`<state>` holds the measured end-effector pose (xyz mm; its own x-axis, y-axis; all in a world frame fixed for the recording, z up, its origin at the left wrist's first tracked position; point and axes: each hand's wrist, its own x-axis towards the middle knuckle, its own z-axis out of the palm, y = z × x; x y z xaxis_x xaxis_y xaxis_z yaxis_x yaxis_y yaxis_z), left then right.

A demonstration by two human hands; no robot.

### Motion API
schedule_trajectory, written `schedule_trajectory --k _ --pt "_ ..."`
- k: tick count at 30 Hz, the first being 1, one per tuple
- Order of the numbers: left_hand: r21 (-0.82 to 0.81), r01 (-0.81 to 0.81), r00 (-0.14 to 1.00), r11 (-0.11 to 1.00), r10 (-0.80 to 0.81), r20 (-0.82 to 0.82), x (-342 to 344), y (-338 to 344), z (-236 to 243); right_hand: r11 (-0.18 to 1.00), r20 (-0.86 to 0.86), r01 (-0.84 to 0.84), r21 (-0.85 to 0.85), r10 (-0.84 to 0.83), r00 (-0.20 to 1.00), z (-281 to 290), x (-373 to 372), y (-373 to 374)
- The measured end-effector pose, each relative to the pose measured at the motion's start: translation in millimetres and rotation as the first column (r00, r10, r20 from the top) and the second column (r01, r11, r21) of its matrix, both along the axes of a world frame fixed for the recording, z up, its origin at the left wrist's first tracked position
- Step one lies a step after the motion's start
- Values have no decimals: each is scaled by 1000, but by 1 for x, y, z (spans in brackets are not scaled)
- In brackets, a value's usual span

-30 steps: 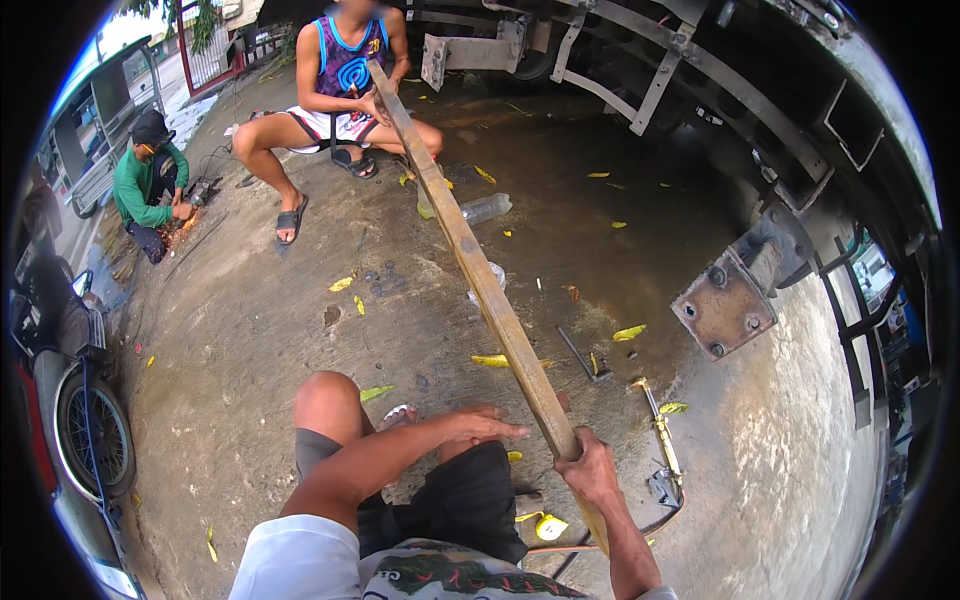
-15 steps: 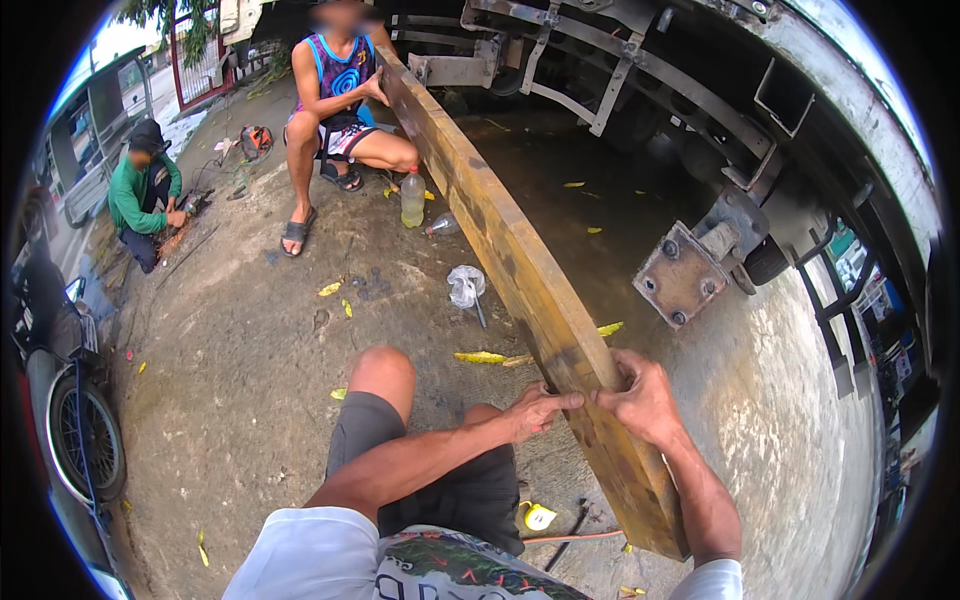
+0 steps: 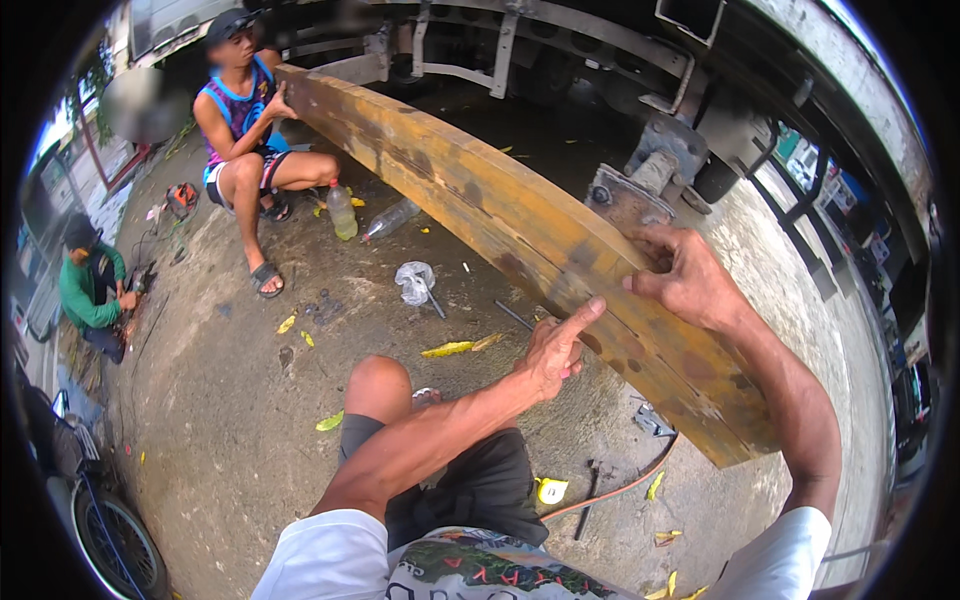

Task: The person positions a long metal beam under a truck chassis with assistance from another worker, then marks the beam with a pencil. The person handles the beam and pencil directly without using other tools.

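A long yellow-brown, rusty-looking beam [image 3: 480,205] slants from the far left down to the near right, raised off the ground. My left hand [image 3: 553,352] grips its lower edge, thumb laid on the side face and fingers curled underneath. Over the upper edge, closer to the near end, my right hand [image 3: 685,275] is closed with the thumb on the face. A co-worker [image 3: 240,130] in a patterned sleeveless shirt squats at the far end, one hand on the beam. Behind my right hand juts a rusty plate with bolts [image 3: 625,197], on the vehicle's underside.
The vehicle's frame [image 3: 470,45] spans the back. On the concrete are a bottle of liquid [image 3: 342,210], a clear bottle [image 3: 392,217], a plastic bag [image 3: 414,283], a yellow tape measure [image 3: 550,490] and an orange hose [image 3: 620,490]. Another person [image 3: 92,285] works far left.
The beam's near end has swung up and to the right, and more of its side face shows. Both my hands moved with it, still gripping. My view has shifted to the right.
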<state>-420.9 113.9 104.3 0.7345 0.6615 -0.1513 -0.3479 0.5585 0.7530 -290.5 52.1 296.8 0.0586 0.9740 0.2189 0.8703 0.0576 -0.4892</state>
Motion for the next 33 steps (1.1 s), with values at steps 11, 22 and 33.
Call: schedule_trajectory --k 11,22,33 --pt "79 42 998 996 -45 34 39 29 5 958 248 285 3 -277 928 35 11 10" --pt "122 26 998 992 -34 60 67 43 6 829 489 540 143 -534 690 18 53 -34" --pt "81 -33 999 996 33 0 92 50 10 829 430 526 191 -553 714 -5 88 -46"
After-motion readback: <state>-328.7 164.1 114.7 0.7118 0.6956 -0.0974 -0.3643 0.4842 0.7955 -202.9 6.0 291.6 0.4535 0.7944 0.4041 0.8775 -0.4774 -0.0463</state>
